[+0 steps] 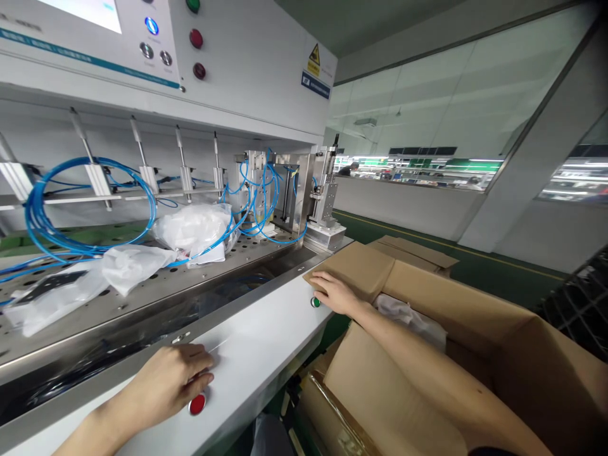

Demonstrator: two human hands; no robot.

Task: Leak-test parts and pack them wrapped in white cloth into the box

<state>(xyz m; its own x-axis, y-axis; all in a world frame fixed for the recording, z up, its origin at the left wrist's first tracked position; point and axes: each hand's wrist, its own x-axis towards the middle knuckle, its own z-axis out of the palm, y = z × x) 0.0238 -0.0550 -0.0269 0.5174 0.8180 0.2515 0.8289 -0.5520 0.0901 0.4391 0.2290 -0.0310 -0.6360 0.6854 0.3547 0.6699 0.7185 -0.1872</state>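
red button (197,404) just below your open left hand (173,386) on the white machine panel (256,335), right hand (332,292) lying open on the cardboard box flap (351,266) beside the green button (315,302); neither grips anything, and a slipping palm could press a button.

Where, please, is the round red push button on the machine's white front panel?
In the head view, the round red push button sits at the bottom, left of centre, on the white front panel, right beside the person's left hand.
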